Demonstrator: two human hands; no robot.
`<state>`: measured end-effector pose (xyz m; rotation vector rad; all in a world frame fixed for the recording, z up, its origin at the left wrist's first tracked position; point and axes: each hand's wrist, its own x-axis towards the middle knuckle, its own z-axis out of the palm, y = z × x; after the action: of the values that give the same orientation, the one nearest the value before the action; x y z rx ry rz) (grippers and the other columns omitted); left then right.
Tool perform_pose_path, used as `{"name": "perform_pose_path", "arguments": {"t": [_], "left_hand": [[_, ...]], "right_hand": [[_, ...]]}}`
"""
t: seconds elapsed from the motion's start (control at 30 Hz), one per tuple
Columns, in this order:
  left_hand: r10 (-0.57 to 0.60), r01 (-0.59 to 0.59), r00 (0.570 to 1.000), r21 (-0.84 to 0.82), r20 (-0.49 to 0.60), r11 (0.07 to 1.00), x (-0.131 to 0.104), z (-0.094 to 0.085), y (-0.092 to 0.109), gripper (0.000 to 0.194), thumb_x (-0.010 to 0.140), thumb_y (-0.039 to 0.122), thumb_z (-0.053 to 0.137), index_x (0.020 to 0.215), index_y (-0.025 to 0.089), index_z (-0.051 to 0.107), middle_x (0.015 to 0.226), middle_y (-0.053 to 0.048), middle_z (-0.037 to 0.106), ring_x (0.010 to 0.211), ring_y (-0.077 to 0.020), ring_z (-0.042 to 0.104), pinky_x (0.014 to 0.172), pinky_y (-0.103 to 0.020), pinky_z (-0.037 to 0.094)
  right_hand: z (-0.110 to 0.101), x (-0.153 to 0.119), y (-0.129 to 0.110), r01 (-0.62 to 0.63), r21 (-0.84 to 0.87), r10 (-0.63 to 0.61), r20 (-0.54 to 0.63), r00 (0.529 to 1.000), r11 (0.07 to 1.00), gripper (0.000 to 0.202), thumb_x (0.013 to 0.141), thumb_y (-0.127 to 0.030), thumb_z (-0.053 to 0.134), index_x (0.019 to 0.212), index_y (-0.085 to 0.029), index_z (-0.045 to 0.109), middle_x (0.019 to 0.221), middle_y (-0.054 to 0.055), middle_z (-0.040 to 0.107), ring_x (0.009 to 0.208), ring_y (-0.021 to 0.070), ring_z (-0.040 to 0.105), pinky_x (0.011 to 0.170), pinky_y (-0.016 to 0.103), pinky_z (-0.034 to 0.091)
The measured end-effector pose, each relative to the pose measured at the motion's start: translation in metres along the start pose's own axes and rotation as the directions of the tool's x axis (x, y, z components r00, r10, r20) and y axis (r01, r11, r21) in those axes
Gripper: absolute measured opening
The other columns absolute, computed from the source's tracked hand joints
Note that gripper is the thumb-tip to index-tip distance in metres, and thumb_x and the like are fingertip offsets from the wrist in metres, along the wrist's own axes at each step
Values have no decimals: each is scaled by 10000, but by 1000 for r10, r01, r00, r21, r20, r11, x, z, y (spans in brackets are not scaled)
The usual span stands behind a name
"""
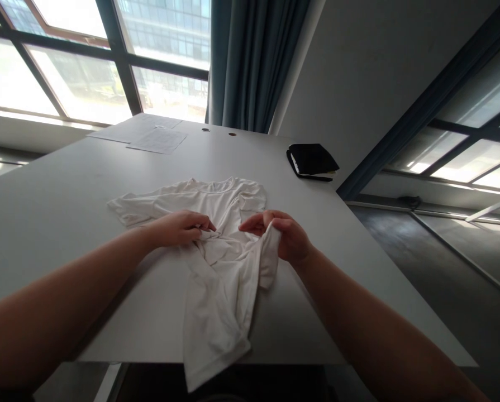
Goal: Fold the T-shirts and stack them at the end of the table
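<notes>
A white T-shirt [220,279] lies crumpled on the white table [141,329], its neckline toward the far side and its lower end hanging over the front edge. One sleeve spreads out to the left; the right side is bunched and partly folded. My left hand [185,227] is closed on the fabric at the shirt's middle, fingers bent into the cloth. On the other side my right hand [285,234] pinches a lifted edge of the shirt between thumb and fingers, with some fingertips stretched toward the middle. Folds hide part of the left fingertips.
A black notebook [314,160] sits near the table's right edge. Sheets of paper [157,139] lie at the far left, and two small round objects [232,134] are near the back edge. Beyond stand a blue curtain [253,61] and windows.
</notes>
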<state>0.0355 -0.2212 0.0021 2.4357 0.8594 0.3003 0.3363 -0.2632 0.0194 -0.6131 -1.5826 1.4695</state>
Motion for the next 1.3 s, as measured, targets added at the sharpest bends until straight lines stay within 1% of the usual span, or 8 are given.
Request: {"name": "perform_pose_path", "arguments": {"t": [0.2, 0.33, 0.5, 0.67, 0.83, 1.0, 1.2, 1.3], "left_hand": [[120, -103, 984, -132, 132, 986, -3, -6, 9, 297, 995, 418, 507, 1033, 211, 718, 1388, -112, 664, 1266, -265, 603, 1063, -333, 469], [-28, 54, 987, 160, -159, 986, 3, 6, 1, 425, 1029, 503, 406, 1263, 250, 655, 1388, -90, 646, 1264, -260, 591, 1122, -401, 423], [-439, 603, 777, 334, -451, 725, 3, 11, -33, 534, 1026, 513, 343, 1471, 274, 518, 1554, -120, 497, 1416, -353, 462, 1158, -560, 341], [-606, 750, 660, 343, -444, 565, -6, -1, -55, 600, 1000, 568, 358, 1496, 268, 512, 1567, -175, 479, 1411, -417, 453, 1085, -596, 391], [-641, 760, 650, 312, -409, 571, -8, -5, -60, 670, 980, 618, 328, 1540, 279, 471, 1653, -151, 369, 1499, -421, 330, 1133, -628, 323], [-568, 649, 761, 357, -315, 672, -9, -5, -65, 664, 996, 594, 296, 1595, 328, 399, 1695, -83, 312, 1551, -359, 261, 1210, -621, 197], [-523, 596, 803, 391, -286, 701, -10, -6, -71, 669, 995, 603, 305, 1602, 334, 389, 1694, -80, 316, 1553, -330, 271, 1238, -560, 172], [-479, 551, 834, 380, -273, 743, -10, -6, -74, 655, 993, 586, 330, 1587, 323, 413, 1681, -72, 344, 1548, -287, 293, 1252, -495, 191]], "right_hand": [[-4, 6, 21, 162, -627, -39, 206, 978, 762, 424, 1004, -564, 532, 1122, -219, 748, 1460, 133, 613, 1432, 279, 483, 1211, 492, 324], [-6, 10, 37, 219, -811, 44, 288, 957, 543, 336, 970, -303, 626, 1278, -186, 695, 1363, 146, 659, 1298, 254, 585, 1135, 433, 423], [-1, 11, 29, 152, -948, 109, 188, 976, 280, 215, 961, -268, 641, 1115, -150, 731, 1114, 122, 703, 1084, 241, 627, 998, 365, 455], [3, 9, 14, 79, -991, 230, 102, 968, 104, 210, 970, -330, 621, 912, -155, 722, 966, 98, 712, 957, 225, 627, 857, 312, 412], [1, 8, 6, -65, -994, 271, -40, 962, 85, 298, 1002, -426, 567, 980, -188, 745, 977, 88, 749, 914, 214, 658, 771, 281, 396], [-3, 9, 1, -216, -968, 348, -161, 923, 125, 290, 990, -422, 579, 1091, -212, 753, 937, 66, 769, 825, 195, 674, 708, 262, 394], [-8, 8, 11, -113, -973, 278, -54, 959, 202, 231, 977, -330, 582, 1035, -191, 757, 899, 54, 758, 820, 186, 671, 746, 266, 437], [-12, 9, 20, -32, -987, 90, -18, 996, 158, 253, 979, -284, 570, 1110, -182, 760, 1140, 110, 739, 1099, 234, 644, 978, 322, 444]]}}
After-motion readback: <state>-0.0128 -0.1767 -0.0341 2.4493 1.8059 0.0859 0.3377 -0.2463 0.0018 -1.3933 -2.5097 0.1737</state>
